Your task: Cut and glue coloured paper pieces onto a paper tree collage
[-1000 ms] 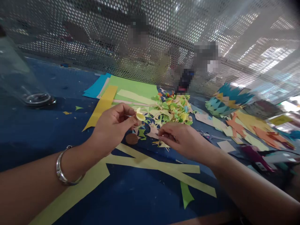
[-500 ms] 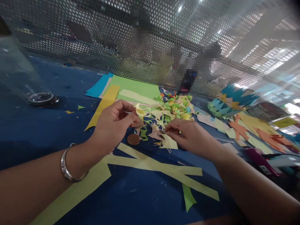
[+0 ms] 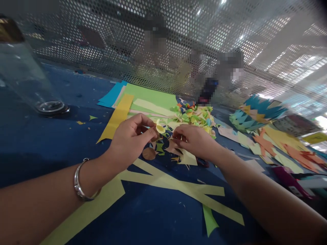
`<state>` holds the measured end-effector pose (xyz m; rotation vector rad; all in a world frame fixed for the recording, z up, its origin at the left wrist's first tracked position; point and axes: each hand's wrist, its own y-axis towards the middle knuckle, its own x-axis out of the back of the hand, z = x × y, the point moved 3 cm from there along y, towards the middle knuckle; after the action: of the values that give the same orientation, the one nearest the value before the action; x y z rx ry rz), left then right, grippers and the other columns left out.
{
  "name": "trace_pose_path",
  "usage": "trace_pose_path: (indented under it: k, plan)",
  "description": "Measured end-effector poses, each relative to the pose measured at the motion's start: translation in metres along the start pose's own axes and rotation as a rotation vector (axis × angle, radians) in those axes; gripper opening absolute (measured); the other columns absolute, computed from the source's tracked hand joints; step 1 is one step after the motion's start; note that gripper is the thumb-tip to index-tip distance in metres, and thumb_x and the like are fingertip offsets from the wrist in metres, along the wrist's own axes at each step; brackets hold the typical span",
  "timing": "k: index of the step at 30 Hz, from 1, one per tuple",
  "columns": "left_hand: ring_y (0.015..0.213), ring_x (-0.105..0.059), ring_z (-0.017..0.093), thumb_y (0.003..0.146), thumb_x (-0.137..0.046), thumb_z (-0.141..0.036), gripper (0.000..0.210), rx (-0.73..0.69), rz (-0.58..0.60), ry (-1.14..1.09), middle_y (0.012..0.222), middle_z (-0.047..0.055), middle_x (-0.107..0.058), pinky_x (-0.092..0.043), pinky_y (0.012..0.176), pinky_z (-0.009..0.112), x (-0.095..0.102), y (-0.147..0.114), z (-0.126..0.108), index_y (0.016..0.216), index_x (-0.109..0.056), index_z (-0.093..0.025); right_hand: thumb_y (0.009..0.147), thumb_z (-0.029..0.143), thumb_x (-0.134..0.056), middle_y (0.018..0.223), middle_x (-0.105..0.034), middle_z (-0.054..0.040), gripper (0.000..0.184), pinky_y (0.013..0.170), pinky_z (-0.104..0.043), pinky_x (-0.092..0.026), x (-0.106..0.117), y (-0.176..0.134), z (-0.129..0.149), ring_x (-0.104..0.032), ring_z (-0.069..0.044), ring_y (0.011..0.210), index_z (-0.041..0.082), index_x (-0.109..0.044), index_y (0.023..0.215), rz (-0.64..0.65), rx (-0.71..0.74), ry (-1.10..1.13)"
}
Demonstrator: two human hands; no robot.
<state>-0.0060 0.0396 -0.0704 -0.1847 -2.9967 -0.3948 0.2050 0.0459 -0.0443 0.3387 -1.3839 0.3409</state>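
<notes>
My left hand [image 3: 136,137] pinches a small curled piece of pale yellow paper [image 3: 160,127] between thumb and fingertips. My right hand [image 3: 195,141] is close by on the right, its fingers bent together over the paper scraps; anything in them is hidden. Below it lie a pale pink scrap [image 3: 173,146] and a cream piece [image 3: 188,158]. A brown round disc [image 3: 149,153] rests on the blue table just under my left hand. Behind my right hand is a heap of curled green and yellow paper pieces [image 3: 195,115].
Crossed pale yellow strips [image 3: 176,183] lie in front. Coloured sheets [image 3: 153,93] and a yellow strip [image 3: 116,117] are behind. A clear bottle [image 3: 30,75] stands at left. A blue paper crown [image 3: 245,117], orange cutouts [image 3: 263,141] and a magenta device [image 3: 288,180] are at right.
My right hand has moved left and slightly up, closer to my left hand. The left hand still pinches the yellow paper piece. The whole view has shifted a little.
</notes>
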Motion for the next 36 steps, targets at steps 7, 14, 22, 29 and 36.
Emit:
trace_pose_path:
  k: [7,14,22,29,36]
  plan:
    - [0.073,-0.07,0.018,0.086,-0.069,-0.034,0.014,0.003,0.035,0.073,0.082,0.002,-0.071,-0.055,0.066,0.03,0.001,-0.001,-0.003,0.09,-0.062,-0.023,0.088,0.02,-0.06,0.085,-0.069,-0.0032,0.011,0.064,-0.028,-0.041,0.01,-0.007,-0.001,-0.059,-0.015,0.073,0.018,-0.07,0.088,-0.115,0.02,0.111]
    - [0.051,-0.057,0.012,0.09,-0.062,-0.031,0.01,0.047,0.319,0.137,0.063,-0.003,-0.06,-0.046,0.052,0.025,-0.012,-0.01,-0.014,0.085,-0.059,-0.022,0.091,0.029,-0.062,0.075,-0.068,-0.0007,0.014,0.057,-0.026,-0.039,0.025,-0.036,0.004,-0.057,-0.012,0.065,0.019,-0.07,0.085,-0.107,-0.03,0.388]
    - [0.067,-0.058,0.012,0.086,-0.058,-0.018,0.01,-0.138,0.343,0.351,0.077,-0.002,-0.064,-0.044,0.061,0.025,-0.017,-0.015,-0.024,0.077,-0.061,-0.021,0.092,0.028,-0.061,0.077,-0.065,0.0001,0.013,0.057,-0.024,-0.04,0.025,-0.052,0.024,-0.054,-0.011,0.066,0.02,-0.07,0.086,-0.035,0.019,0.516]
    - [0.077,-0.06,0.013,0.085,-0.059,-0.013,0.011,-0.231,0.385,0.41,0.085,-0.001,-0.063,-0.044,0.067,0.024,-0.019,-0.017,-0.024,0.078,-0.061,-0.022,0.09,0.019,-0.06,0.071,-0.061,0.0032,0.01,0.055,-0.021,-0.038,0.018,-0.052,0.03,-0.052,-0.009,0.061,0.02,-0.066,0.081,0.044,0.041,0.59]
    - [0.075,-0.062,0.015,0.085,-0.058,-0.014,0.011,-0.261,0.419,0.477,0.084,0.0,-0.066,-0.045,0.064,0.024,-0.021,-0.019,-0.022,0.082,-0.064,-0.023,0.086,0.018,-0.06,0.068,-0.059,0.0043,0.009,0.052,-0.021,-0.037,0.016,-0.051,0.032,-0.049,-0.008,0.057,0.019,-0.067,0.081,0.065,0.007,0.579]
